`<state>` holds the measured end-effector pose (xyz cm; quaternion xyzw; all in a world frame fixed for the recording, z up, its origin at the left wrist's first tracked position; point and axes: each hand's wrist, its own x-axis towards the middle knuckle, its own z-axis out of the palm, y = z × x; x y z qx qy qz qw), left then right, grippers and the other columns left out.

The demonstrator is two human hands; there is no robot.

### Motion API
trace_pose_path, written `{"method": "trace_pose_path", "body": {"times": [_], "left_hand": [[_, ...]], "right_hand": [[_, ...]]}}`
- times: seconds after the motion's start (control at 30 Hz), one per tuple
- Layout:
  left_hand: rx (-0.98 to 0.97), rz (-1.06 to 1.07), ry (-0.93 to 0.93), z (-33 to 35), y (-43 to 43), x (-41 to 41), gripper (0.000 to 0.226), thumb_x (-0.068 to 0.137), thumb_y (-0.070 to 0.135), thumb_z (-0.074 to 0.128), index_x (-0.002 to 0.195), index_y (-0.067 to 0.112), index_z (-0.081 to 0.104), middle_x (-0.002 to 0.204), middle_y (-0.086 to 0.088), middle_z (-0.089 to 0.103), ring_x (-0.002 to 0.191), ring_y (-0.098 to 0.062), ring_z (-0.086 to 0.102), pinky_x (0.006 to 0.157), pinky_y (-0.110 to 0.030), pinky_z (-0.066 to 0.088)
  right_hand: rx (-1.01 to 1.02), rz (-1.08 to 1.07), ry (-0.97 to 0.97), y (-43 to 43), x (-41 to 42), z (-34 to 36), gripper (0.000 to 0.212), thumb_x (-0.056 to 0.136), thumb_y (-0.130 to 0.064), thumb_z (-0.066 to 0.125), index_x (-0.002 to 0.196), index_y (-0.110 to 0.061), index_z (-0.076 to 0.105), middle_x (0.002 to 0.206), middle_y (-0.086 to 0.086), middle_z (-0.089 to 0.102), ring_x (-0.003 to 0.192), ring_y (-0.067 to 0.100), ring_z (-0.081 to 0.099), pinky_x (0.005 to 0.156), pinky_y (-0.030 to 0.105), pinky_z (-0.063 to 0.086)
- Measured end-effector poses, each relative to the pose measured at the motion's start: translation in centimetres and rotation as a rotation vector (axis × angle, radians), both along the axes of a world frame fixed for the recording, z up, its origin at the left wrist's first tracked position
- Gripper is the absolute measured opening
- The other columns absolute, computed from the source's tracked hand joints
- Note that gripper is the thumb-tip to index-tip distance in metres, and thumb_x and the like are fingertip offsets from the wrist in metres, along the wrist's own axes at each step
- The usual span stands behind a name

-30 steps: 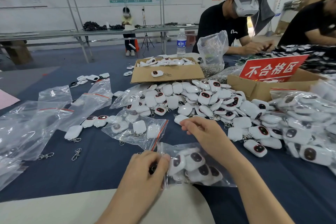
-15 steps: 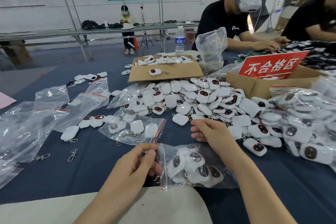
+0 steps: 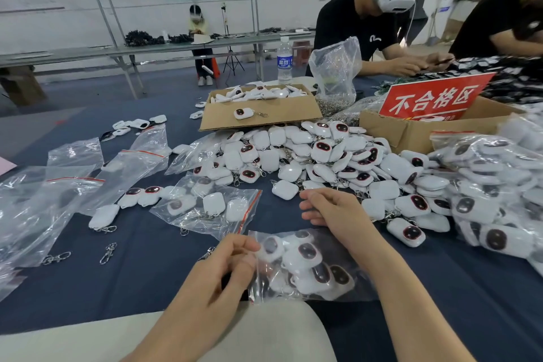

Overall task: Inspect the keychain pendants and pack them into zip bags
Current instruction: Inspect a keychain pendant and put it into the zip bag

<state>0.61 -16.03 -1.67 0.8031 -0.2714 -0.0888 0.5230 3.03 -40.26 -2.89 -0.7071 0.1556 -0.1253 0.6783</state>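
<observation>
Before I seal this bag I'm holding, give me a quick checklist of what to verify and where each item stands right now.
1. Left hand grips the mouth edge of the zip bag: ok.
2. Pendants sit inside, clear of the opening: cannot tell, some lie close to the edge.
3. Zip strip closed: cannot tell, the hand covers it.
4. Right hand free to help press the seal: ok, it holds nothing.
5. Pendant count in the bag: cannot tell, they overlap.
6. Bare table cloth nearby for setting the bag down: ok.
</observation>
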Motion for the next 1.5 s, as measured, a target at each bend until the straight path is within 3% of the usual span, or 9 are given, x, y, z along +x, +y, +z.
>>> {"method": "trace_pose_path", "body": {"times": [0.13, 0.37, 0.53, 0.77, 0.9, 1.03, 1.17, 1.33, 1.5], "left_hand": [[0.06, 0.008, -0.013, 0.0, -0.2, -0.1, 0.02, 0.094, 0.045, 0.043, 0.11, 0.053, 0.052, 0.11, 0.022, 0.072, 0.087, -0.008, 0.064, 0.078, -0.017, 0.047], [-0.184, 0.252, -0.014, -0.9, 0.2, 1.2, 0.028, 0.104, 0.009, 0.048, 0.101, 0.03, 0.067, 0.095, 0.005, 0.075, 0.087, -0.009, 0.067, 0.086, -0.025, 0.051], [-0.184, 0.332, -0.047, -0.5, -0.2, 3.4, 0.024, 0.105, 0.01, 0.048, 0.102, 0.028, 0.064, 0.089, 0.007, 0.073, 0.08, -0.006, 0.065, 0.079, -0.023, 0.049], [0.093, 0.199, -0.217, 1.4, -5.3, 9.1, 0.018, 0.103, 0.023, 0.051, 0.115, 0.035, 0.056, 0.11, 0.018, 0.064, 0.097, 0.007, 0.058, 0.084, -0.013, 0.047], [0.453, -0.063, -0.375, 2.5, -10.5, 12.4, 0.05, 0.102, 0.03, 0.053, 0.149, 0.024, 0.04, 0.151, -0.006, 0.042, 0.133, -0.023, 0.045, 0.111, -0.035, 0.036], [0.747, -0.258, -0.486, 2.4, -15.3, 13.6, 0.068, 0.101, 0.046, 0.052, 0.159, 0.03, 0.02, 0.167, -0.008, 0.012, 0.15, -0.034, 0.022, 0.121, -0.048, 0.025], [0.927, -0.204, -0.63, 2.2, -16.9, 14.2, 0.067, 0.1, 0.046, 0.052, 0.158, 0.03, 0.021, 0.163, -0.011, 0.018, 0.145, -0.037, 0.027, 0.114, -0.05, 0.031], [0.881, -0.144, -0.787, 1.9, -16.2, 13.7, 0.048, 0.102, 0.033, 0.05, 0.146, 0.024, 0.035, 0.139, -0.012, 0.047, 0.128, -0.033, 0.047, 0.094, -0.044, 0.044], [0.823, -0.084, -0.841, 1.8, -14.7, 12.9, 0.031, 0.104, 0.039, 0.046, 0.128, 0.019, 0.046, 0.126, -0.004, 0.059, 0.107, -0.028, 0.059, 0.07, -0.034, 0.036]], "right_hand": [[-0.017, 0.014, -0.005, 0.0, -0.1, 0.0, 0.02, 0.102, -0.019, 0.055, 0.099, -0.017, 0.075, 0.083, -0.003, 0.076, 0.069, 0.004, 0.067, 0.068, 0.015, 0.055], [0.001, 0.018, -0.008, 0.0, -0.2, 0.2, 0.019, 0.102, -0.022, 0.056, 0.098, -0.023, 0.075, 0.085, -0.005, 0.078, 0.072, 0.005, 0.069, 0.069, 0.016, 0.056], [0.161, -0.056, -0.003, -0.2, 0.1, 0.7, 0.016, 0.099, -0.019, 0.059, 0.104, -0.028, 0.072, 0.101, -0.002, 0.075, 0.084, 0.009, 0.07, 0.071, 0.02, 0.057], [0.698, -0.2, -0.079, -1.4, 0.0, 1.2, 0.032, 0.1, -0.013, 0.06, 0.13, -0.005, 0.055, 0.123, 0.015, 0.057, 0.112, 0.03, 0.065, 0.084, 0.031, 0.058], [0.837, -0.257, -0.087, -1.8, 0.0, 1.3, 0.033, 0.101, -0.011, 0.057, 0.132, -0.005, 0.051, 0.135, 0.021, 0.05, 0.111, 0.032, 0.063, 0.082, 0.034, 0.057], [0.884, -0.295, -0.055, -2.1, 0.2, 1.2, 0.007, 0.101, -0.015, 0.056, 0.102, -0.008, 0.057, 0.133, 0.022, 0.056, 0.11, 0.031, 0.063, 0.094, 0.038, 0.054], [0.852, -0.28, -0.051, -2.2, 0.2, 0.8, 0.007, 0.103, -0.016, 0.052, 0.1, -0.011, 0.056, 0.133, 0.022, 0.057, 0.111, 0.029, 0.063, 0.098, 0.037, 0.052], [0.761, -0.313, -0.023, -2.0, 0.8, 0.5, 0.018, 0.102, -0.015, 0.053, 0.118, -0.008, 0.057, 0.122, 0.016, 0.064, 0.105, 0.024, 0.067, 0.083, 0.026, 0.057], [0.55, -0.275, -0.045, -1.3, 1.0, 0.1, 0.028, 0.099, -0.011, 0.055, 0.127, -0.013, 0.059, 0.098, 0.002, 0.068, 0.092, 0.01, 0.068, 0.075, 0.016, 0.056]]}}
